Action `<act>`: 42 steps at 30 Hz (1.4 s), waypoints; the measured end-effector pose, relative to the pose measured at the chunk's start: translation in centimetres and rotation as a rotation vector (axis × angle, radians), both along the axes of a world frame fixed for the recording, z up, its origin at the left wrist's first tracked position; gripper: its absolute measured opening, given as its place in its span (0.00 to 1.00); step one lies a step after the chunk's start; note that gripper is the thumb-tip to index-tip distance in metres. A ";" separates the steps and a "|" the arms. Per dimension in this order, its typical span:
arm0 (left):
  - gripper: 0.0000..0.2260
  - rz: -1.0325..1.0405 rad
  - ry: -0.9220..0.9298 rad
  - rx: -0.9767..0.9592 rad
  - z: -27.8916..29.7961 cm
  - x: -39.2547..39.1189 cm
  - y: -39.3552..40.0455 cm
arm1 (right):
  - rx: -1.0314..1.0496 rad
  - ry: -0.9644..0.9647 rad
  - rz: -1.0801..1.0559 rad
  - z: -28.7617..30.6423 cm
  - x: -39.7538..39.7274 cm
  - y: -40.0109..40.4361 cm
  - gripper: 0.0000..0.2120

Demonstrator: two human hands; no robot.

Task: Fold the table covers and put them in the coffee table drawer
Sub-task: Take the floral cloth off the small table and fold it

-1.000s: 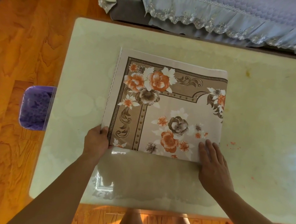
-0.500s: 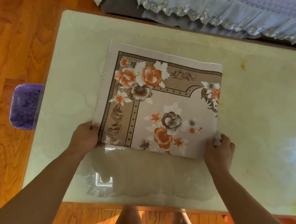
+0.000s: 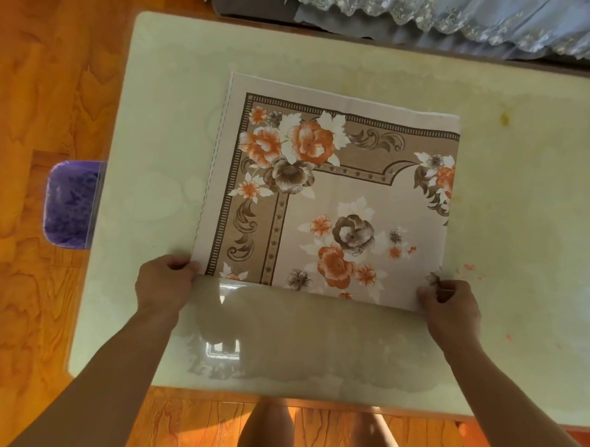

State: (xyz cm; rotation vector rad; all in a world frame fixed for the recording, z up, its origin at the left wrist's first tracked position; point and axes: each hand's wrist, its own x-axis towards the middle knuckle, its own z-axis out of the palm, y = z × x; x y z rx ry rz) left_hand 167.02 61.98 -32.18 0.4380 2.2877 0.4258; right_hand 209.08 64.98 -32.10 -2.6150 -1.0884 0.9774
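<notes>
I am standing over the pale, glossy worktop (image 3: 525, 235), which is taking up most of what I see, with wooden floor around it and a lace-edged cover on furniture along its far side. The floral table cover (image 3: 329, 197) is lying flat in the middle of the worktop, already folded down to a roughly square packet, its near edge facing me and its printed border showing along the left and far sides.

My left hand (image 3: 162, 284) is gripping the near left corner, fingers (image 3: 177, 263) curled over the edge. My right hand (image 3: 448, 308) is pinching the near right corner, fingers (image 3: 435, 300) bunched tightly on the cloth, which is lifting slightly there.

As I am judging it, the folding is well under way but not finished: I am taking hold of the near edge, probably to bring it over for another fold, since the packet is looking too wide for a drawer. The putting away is not yet started, and no drawer is showing from here. I am seeing only this one cover, so I cannot tell whether others are waiting. A purple bin (image 3: 72, 205) is sitting on the floor just beside the worktop's left edge.
</notes>
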 end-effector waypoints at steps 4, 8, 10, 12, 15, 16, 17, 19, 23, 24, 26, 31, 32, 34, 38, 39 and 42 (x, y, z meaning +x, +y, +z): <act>0.10 0.019 0.089 0.053 0.0 1.2 -0.4 | 0.000 -0.044 -0.004 -0.6 -0.2 0.2 0.19; 0.10 -0.022 0.174 0.111 -0.1 2.1 -0.9 | 0.010 -0.045 0.036 -0.9 0.2 -0.2 0.18; 0.09 -0.037 0.195 0.129 -0.3 2.1 -1.0 | 0.020 -0.040 0.033 -1.0 0.2 -0.2 0.16; 0.08 -0.069 0.213 0.110 -0.6 2.0 -1.1 | 0.039 -0.020 -0.006 -0.9 0.0 -0.1 0.14; 0.08 -0.066 0.202 0.086 -0.7 1.6 -0.8 | 0.065 -0.011 -0.045 -0.9 -0.4 0.0 0.13; 0.08 -0.066 0.201 0.076 -0.7 1.5 -0.6 | 0.062 -0.017 -0.049 -0.9 -0.6 0.0 0.13; 0.08 -0.069 0.203 0.066 -0.7 1.5 -0.5 | 0.053 -0.026 -0.055 -0.9 -0.7 0.1 0.15; 0.08 -0.078 0.208 0.054 -0.6 1.4 -0.4 | 0.036 -0.046 -0.063 -0.9 -1.1 0.2 0.19; 0.08 -0.109 0.219 0.063 -0.6 1.2 -0.4 | 0.032 -0.063 -0.074 -0.8 -1.7 0.3 0.20; 0.07 -0.124 0.216 0.062 -0.6 1.2 -0.3 | 0.030 -0.063 -0.075 -0.8 -1.8 0.4 0.20; 0.09 -0.165 0.227 0.043 -0.2 1.6 -0.1 | 0.025 -0.066 -0.079 -0.7 -1.9 0.5 0.20; 0.20 -0.894 0.566 0.264 0.2 5.8 1.4 | 0.036 -0.080 -0.034 -0.6 -1.8 0.8 0.21; 0.20 -1.051 0.531 0.326 -0.2 7.2 2.0 | 0.038 -0.091 -0.021 -0.5 -1.8 0.7 0.21; 0.23 -1.325 0.497 0.323 -1.7 9.5 2.8 | 0.027 -0.102 -0.015 -0.5 -1.8 0.7 0.22; 0.28 -1.486 0.556 0.227 -4.9 10.1 3.3 | 0.097 -0.300 0.133 -0.3 -3.1 0.9 0.22; 0.28 -1.481 0.573 0.242 -5.3 10.0 3.3 | 0.224 -0.371 0.264 -0.1 -4.5 1.0 0.22; 0.28 -1.484 0.600 0.272 -5.7 10.0 3.2 | 0.439 -0.256 0.715 -0.4 -11.9 1.2 0.20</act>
